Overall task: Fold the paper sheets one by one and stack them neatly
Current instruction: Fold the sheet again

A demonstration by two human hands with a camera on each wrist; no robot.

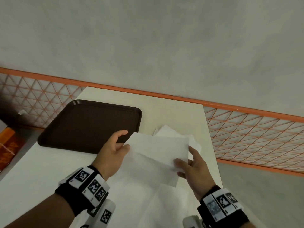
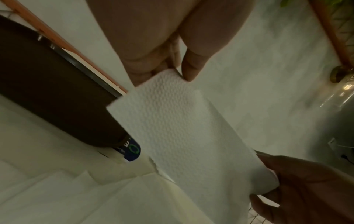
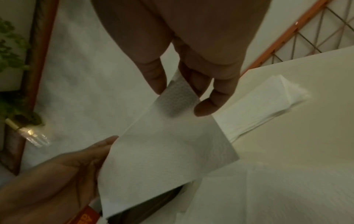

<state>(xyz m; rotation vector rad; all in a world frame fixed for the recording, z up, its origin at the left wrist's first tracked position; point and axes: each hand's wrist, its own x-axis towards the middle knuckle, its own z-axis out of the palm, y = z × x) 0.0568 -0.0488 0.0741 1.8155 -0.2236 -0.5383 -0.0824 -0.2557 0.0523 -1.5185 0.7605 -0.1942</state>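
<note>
A white embossed paper sheet (image 1: 158, 148) hangs in the air over the white table (image 1: 49, 170), stretched between both hands. My left hand (image 1: 125, 142) pinches its left corner; the left wrist view shows thumb and fingers closed on that corner (image 2: 168, 72). My right hand (image 1: 184, 155) pinches the right end, and in the right wrist view it grips the sheet (image 3: 162, 151) between thumb and fingers (image 3: 180, 97). A small stack of folded sheets (image 1: 167, 130) lies behind the held one. Flat unfolded sheets (image 1: 148, 203) lie below it.
A dark brown tray (image 1: 82, 125) sits on the table's left half, close to my left hand. An orange mesh railing (image 1: 246, 129) runs behind and right of the table. An orange box (image 1: 8, 145) stands off the table's left edge.
</note>
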